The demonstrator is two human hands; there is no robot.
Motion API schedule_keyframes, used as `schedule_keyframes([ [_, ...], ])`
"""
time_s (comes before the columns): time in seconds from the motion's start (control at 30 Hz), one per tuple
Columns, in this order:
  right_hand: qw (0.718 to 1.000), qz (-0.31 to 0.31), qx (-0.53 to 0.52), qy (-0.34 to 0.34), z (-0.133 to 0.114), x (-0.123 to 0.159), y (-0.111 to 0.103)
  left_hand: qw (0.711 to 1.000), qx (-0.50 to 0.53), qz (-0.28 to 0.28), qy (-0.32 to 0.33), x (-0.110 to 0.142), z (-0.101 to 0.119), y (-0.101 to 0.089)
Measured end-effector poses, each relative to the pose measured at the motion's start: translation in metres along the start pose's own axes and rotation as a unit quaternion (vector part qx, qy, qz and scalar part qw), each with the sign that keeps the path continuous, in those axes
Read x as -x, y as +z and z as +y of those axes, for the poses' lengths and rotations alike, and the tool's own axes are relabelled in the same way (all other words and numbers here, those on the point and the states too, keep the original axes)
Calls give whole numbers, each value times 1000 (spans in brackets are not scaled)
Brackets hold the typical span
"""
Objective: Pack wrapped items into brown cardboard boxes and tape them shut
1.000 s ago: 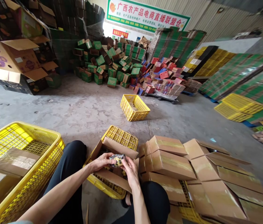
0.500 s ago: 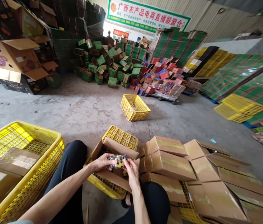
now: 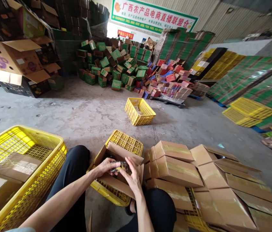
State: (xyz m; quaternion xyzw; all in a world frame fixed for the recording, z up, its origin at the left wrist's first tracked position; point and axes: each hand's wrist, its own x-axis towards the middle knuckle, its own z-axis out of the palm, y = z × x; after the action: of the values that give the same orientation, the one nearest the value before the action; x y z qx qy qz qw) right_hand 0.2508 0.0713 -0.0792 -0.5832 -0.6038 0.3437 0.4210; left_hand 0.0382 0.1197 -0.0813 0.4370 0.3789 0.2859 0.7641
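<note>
My left hand [image 3: 106,166] is closed round the left end of a small packet in clear, shiny film [image 3: 123,166], with yellow and dark patches showing through. Stretched out and spread at the packet's right end, my right hand [image 3: 132,177] touches it with its thumb at the lower edge. What is inside the film is too small to make out. Beneath both hands is an open cardboard box [image 3: 116,184], its flaps up, resting on a yellow plastic crate [image 3: 125,143]. Dark items in the box are mostly hidden by my hands.
At left stands a large yellow crate [image 3: 60,151] holding cardboard boxes [image 3: 17,167]. Several closed cartons [image 3: 176,167] are stacked close at right. Ahead on the floor is another yellow crate [image 3: 140,112]. Green boxes [image 3: 116,84] lie heaped farther back. My knees flank the work.
My right hand has loosened from its pinch on the packet, and its fingers are now raised and spread. The packet has tilted slightly while my left hand keeps its hold.
</note>
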Motion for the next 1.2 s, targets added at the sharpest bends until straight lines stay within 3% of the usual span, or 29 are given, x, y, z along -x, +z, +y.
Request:
schedule_keyframes([
  [0.13,998,-40,41,-19,-11,3,2,1000,13,17,-8,-2,-4,-1],
  [0.43,991,-20,-27,133,-21,-3,-5,990,119,-26,-66,-10,-8,-4],
  [0.57,979,-16,-110,168,-24,-4,-4,991,118,-20,-52,-11,-6,-6],
  [0.77,935,15,-272,228,-24,0,1,995,76,55,-26,-8,-1,-14],
  [1.0,961,23,-140,238,-6,-2,0,994,38,102,1,-4,8,-23],
  [1.1,960,58,-81,260,7,-3,-1,994,28,109,-3,-7,3,-27],
  [1.2,965,81,-36,248,14,-3,0,992,-47,116,1,-13,-8,-33],
])
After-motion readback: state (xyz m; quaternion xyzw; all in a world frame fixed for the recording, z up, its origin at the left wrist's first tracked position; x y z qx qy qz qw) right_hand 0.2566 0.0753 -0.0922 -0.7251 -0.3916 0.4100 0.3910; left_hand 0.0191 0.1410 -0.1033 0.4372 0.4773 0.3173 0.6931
